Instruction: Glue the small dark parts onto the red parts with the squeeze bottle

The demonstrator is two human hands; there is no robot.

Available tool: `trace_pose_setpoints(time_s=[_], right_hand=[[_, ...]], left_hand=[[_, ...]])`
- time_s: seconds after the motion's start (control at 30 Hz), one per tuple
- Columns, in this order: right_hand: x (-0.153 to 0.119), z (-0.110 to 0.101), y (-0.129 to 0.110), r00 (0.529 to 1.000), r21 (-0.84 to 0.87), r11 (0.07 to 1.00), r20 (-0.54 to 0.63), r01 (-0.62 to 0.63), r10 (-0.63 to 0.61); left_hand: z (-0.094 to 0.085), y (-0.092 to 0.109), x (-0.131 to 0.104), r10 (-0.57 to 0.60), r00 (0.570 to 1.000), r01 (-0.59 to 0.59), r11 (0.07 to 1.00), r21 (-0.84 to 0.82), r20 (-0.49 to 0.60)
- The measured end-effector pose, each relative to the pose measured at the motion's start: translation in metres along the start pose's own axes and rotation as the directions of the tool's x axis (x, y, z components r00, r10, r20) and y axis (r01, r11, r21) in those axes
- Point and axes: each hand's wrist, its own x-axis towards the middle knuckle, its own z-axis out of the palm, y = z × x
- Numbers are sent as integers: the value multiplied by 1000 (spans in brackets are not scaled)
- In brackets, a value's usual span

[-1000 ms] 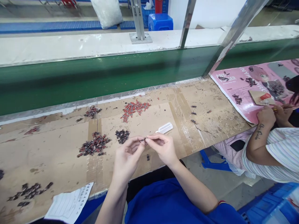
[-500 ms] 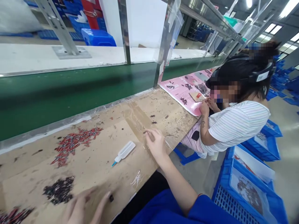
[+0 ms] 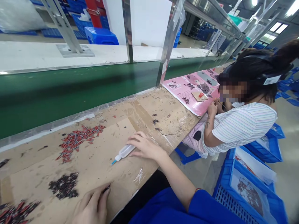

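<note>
My left hand (image 3: 93, 203) rests at the near edge of the cardboard-covered bench (image 3: 109, 130), its thumb and forefinger pinched on a small dark part (image 3: 106, 188). Beside it lies a pile of black parts (image 3: 64, 186). My right hand (image 3: 143, 146) is over a clear bottle (image 3: 125, 151) with a blue tip, its thumb and fingers on either side of the bottle's rear end. The bottle lies on the cardboard. Farther back is a pile of red and grey parts (image 3: 79, 140). A few small dark parts (image 3: 155, 121) lie beyond my right hand.
A person in a striped shirt (image 3: 245, 127) sits at the right, hands over a pink sheet (image 3: 201, 105). Blue crates (image 3: 224, 186) stand on the floor at the right. Behind the bench runs a green belt (image 3: 81, 88) with a metal post (image 3: 167, 46). More red parts (image 3: 18, 213) lie at lower left.
My right hand has moved left from the cardboard beyond the bottle onto the bottle's rear end. My left thumb and forefinger have come together on the small dark part. The view has shifted slightly.
</note>
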Motion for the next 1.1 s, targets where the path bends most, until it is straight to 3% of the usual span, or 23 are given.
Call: trace_pose_setpoints(time_s=[0.13, 0.23, 0.3, 0.4, 0.53, 0.63, 0.73, 0.83, 0.93, 1.1], right_hand=[[7, 1, -2, 999, 79, 997, 51, -4, 0], [2, 2, -5, 989, 338, 933, -34, -123, 143], [-4, 4, -8, 941, 605, 772, -107, -194, 320], [-8, 8, -13, 840, 911, 399, -131, -107, 526], [-3, 17, -20, 762, 997, -53, -10, 59, 647], [1, 22, -24, 762, 978, -196, 78, 66, 643], [2, 25, -29, 763, 990, -138, 91, -2, 640], [1, 29, -33, 735, 999, 22, 18, -44, 678], [0, 33, -35, 715, 982, 170, -64, -78, 696], [-3, 42, -43, 775, 932, 335, -110, -137, 622]], left_hand=[[-1, 12, 12, 26, 992, -31, 999, -37, -121], [0, 20, 21, 30, 990, -42, 995, -88, -138], [-1, 26, 25, 10, 987, -31, 991, -129, -158], [-4, 33, 30, 10, 983, -46, 979, -199, -181], [-4, 39, 33, -9, 986, -34, 966, -255, -166], [-1, 41, 34, -70, 978, 19, 969, -247, -198], [2, 43, 33, -49, 953, -10, 981, -192, -298], [4, 45, 32, -18, 936, -51, 981, -185, -353], [4, 44, 32, -35, 943, -39, 976, -215, -330], [2, 45, 29, -138, 944, 39, 949, -313, -299]])
